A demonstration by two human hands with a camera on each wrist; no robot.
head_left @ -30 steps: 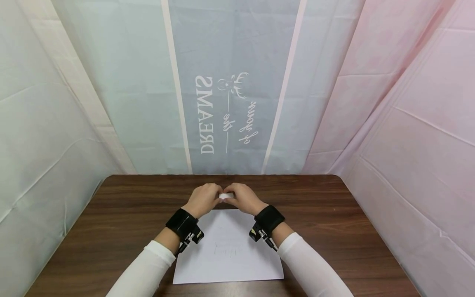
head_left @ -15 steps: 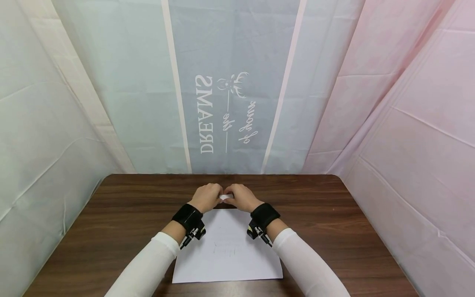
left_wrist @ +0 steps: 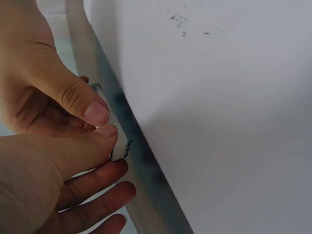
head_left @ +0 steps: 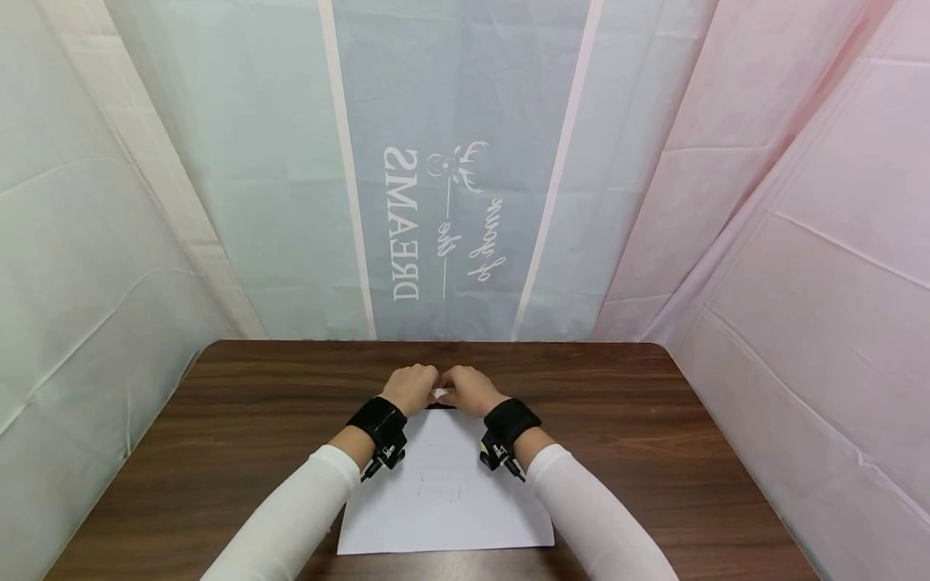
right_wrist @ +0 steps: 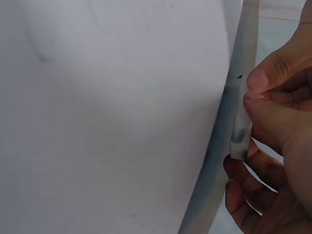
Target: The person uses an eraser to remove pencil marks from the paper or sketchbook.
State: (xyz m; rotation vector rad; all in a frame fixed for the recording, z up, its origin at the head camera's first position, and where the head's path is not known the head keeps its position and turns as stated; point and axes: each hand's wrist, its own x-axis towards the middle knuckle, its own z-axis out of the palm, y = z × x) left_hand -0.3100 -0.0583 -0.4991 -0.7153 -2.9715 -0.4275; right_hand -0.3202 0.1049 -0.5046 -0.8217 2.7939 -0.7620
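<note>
A small white eraser [head_left: 441, 393] with dark smudges on its corners is held between both hands over the table, near the far edge of the paper. My left hand [head_left: 409, 389] pinches one end, its thumb lying on the near face of the eraser [left_wrist: 120, 142]. My right hand [head_left: 472, 390] pinches the other end, thumb and curled fingers on the eraser [right_wrist: 240, 127]. The two thumb tips meet at its middle. A white sheet of paper [head_left: 443, 524] with faint dark strokes lies below the wrists. Most of the eraser's far side is hidden.
The brown wooden table [head_left: 639, 452] spreads to both sides of the paper. Behind it hangs a pale blue printed cloth [head_left: 450, 105], with light cloth walls [head_left: 814, 323] at the sides. A black strap with a small camera [head_left: 379, 424] sits on each wrist.
Both hands have come slightly nearer to me with the eraser, and the wrists have drawn a little inward. The paper has stayed almost in place.
</note>
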